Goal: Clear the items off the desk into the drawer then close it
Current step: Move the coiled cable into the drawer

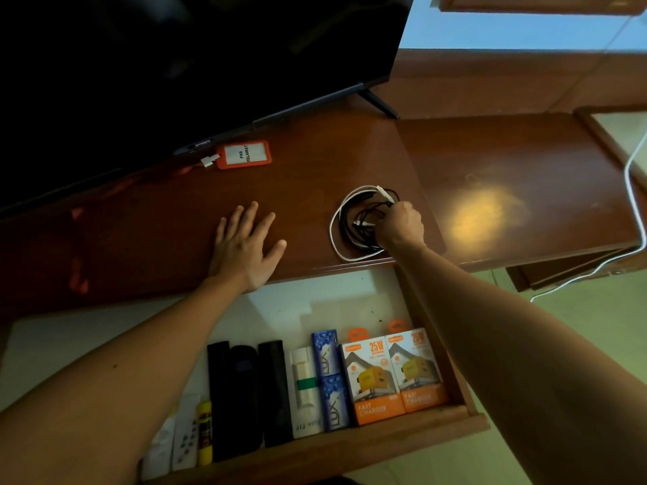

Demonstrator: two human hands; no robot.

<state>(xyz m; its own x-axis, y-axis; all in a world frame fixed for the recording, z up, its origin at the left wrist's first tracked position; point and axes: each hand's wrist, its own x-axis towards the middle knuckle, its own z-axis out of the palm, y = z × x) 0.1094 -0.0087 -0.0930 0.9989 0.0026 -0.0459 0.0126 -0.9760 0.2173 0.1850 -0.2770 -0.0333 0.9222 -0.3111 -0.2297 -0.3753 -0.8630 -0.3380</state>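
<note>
Your left hand (245, 239) lies flat and spread on the tabletop (157, 222). Your right hand (401, 224) pinches the coiled cables (353, 218) near the front edge; gather every loop before lifting them into the open drawer (437, 344) below.

A coil of black and white cables (360, 218) lies on the brown desk (315, 162) near its front edge, under my fingers. An orange badge holder (244, 155) lies flat further back. Below, the drawer (315, 446) stands open, holding 2 orange charger boxes (394, 376).
</note>
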